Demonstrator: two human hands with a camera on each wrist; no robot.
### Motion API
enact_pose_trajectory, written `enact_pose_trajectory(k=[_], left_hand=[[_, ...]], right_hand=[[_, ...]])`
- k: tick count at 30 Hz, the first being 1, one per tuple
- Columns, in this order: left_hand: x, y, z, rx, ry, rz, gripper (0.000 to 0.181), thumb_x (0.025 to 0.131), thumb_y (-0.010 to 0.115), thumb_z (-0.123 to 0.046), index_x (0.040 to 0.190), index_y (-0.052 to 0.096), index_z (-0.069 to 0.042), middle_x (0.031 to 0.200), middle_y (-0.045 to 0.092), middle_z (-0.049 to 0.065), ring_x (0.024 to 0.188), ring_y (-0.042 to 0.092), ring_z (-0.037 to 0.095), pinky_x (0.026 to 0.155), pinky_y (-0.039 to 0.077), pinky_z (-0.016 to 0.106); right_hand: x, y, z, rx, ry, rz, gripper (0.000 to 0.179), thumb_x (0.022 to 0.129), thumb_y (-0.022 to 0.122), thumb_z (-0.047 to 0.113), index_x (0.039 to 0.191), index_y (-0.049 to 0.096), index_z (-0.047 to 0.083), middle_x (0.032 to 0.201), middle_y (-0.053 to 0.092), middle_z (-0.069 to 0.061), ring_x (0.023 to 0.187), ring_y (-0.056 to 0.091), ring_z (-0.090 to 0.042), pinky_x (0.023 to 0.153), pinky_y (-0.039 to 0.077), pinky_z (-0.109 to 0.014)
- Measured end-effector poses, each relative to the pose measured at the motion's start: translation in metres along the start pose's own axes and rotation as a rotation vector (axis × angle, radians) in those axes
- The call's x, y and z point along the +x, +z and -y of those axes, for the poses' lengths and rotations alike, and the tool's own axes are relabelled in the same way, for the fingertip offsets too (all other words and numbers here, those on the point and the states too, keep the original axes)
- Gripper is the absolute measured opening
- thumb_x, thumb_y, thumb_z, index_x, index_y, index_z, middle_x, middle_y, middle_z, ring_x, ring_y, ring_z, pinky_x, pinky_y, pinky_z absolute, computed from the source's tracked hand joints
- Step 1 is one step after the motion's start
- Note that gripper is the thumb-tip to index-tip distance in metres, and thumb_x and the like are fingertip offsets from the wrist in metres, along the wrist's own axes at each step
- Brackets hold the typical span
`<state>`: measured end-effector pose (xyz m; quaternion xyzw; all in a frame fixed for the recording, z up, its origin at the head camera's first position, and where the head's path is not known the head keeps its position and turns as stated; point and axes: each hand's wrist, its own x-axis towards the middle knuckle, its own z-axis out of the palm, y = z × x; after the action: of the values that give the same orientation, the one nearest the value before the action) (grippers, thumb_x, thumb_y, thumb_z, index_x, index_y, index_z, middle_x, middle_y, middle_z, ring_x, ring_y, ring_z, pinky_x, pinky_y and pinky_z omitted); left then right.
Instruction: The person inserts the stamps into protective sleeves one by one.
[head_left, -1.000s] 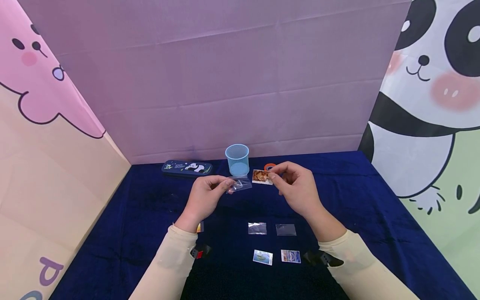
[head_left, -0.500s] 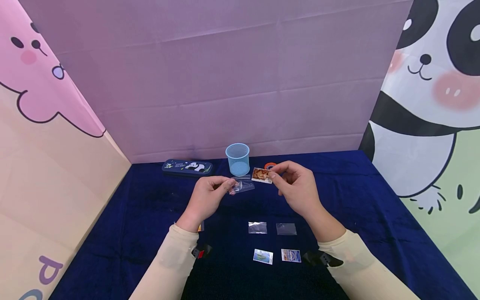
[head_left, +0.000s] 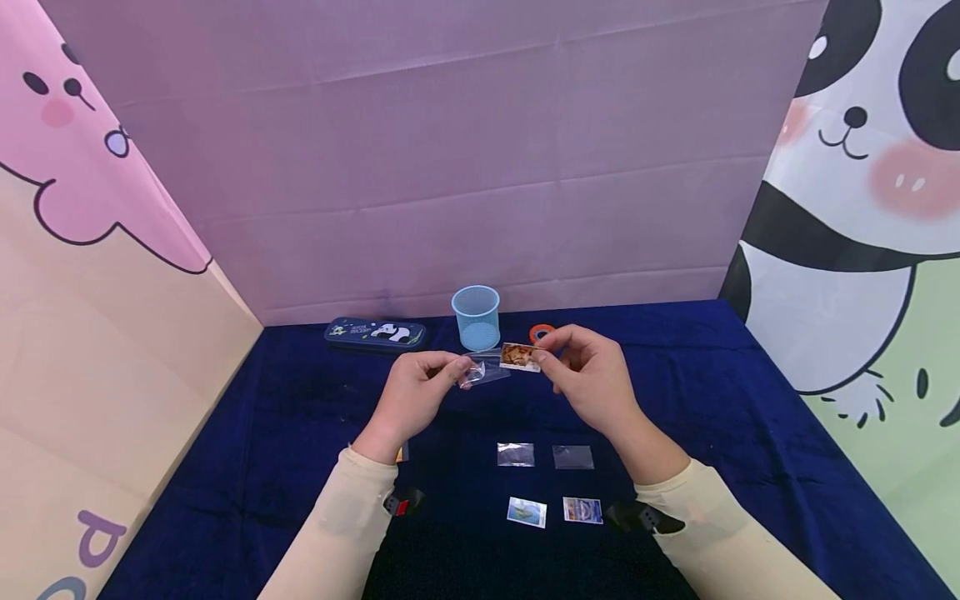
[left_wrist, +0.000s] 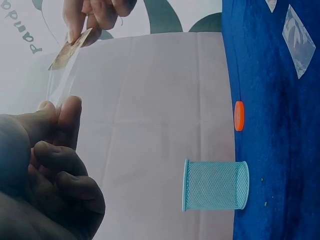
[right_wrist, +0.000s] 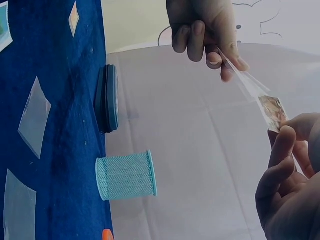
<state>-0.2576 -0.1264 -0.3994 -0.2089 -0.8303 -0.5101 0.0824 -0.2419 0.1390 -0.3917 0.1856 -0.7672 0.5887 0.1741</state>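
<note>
My left hand [head_left: 417, 393] pinches a clear plastic sleeve [head_left: 491, 372] between thumb and forefinger, held up above the table. From the other side, my right hand [head_left: 592, 375] pinches a small picture card [head_left: 519, 357], brown with a white border. The card's left edge meets the mouth of the sleeve [right_wrist: 250, 84]; in the right wrist view the sleeve's layers stand apart there. How far the card [right_wrist: 273, 111] reaches inside I cannot tell.
On the blue cloth lie two clear sleeves [head_left: 515, 455] and two picture cards [head_left: 527, 512]. A yellow-orange card [right_wrist: 74, 19] is partly behind my left wrist. Farther back stand a pencil case [head_left: 375, 333], a blue mesh cup [head_left: 476, 318] and an orange tape roll [head_left: 540, 332].
My right hand has brought the card slightly left, against the sleeve's opening. The sleeve has shifted a little to the right, and the gap between the two has closed.
</note>
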Motion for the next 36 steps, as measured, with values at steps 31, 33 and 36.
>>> enact_pose_trajectory(k=[31,33,36], left_hand=[[-0.0014,0.0006,-0.0006,0.024,0.002,-0.025,0.019,0.104,0.067,-0.03,0.105,0.083,-0.019,0.09,0.075,-0.006,0.083,0.063,0.021,0.072,0.051,0.038],[-0.0013,0.001,-0.0007,0.044,0.006,-0.027,0.018,0.103,0.069,-0.031,0.104,0.083,-0.02,0.09,0.074,-0.004,0.078,0.059,0.019,0.068,0.047,0.035],[-0.0013,0.0013,-0.0014,0.06,0.011,-0.027,0.021,0.102,0.07,-0.035,0.104,0.083,-0.019,0.088,0.073,0.002,0.073,0.054,0.02,0.062,0.042,0.032]], right_hand=[[0.0009,-0.0023,-0.0036,-0.106,0.009,0.066,0.005,0.095,0.078,0.011,0.1,0.077,0.011,0.068,0.056,-0.01,0.052,0.043,-0.018,0.044,0.033,-0.028],[0.0011,-0.0026,-0.0042,-0.11,0.018,0.073,0.005,0.095,0.078,0.012,0.101,0.077,0.012,0.067,0.055,-0.01,0.053,0.044,-0.019,0.045,0.033,-0.028],[0.001,-0.0028,-0.0038,-0.113,0.021,0.081,0.006,0.096,0.078,0.013,0.102,0.077,0.012,0.068,0.055,-0.008,0.054,0.045,-0.018,0.045,0.034,-0.028]])
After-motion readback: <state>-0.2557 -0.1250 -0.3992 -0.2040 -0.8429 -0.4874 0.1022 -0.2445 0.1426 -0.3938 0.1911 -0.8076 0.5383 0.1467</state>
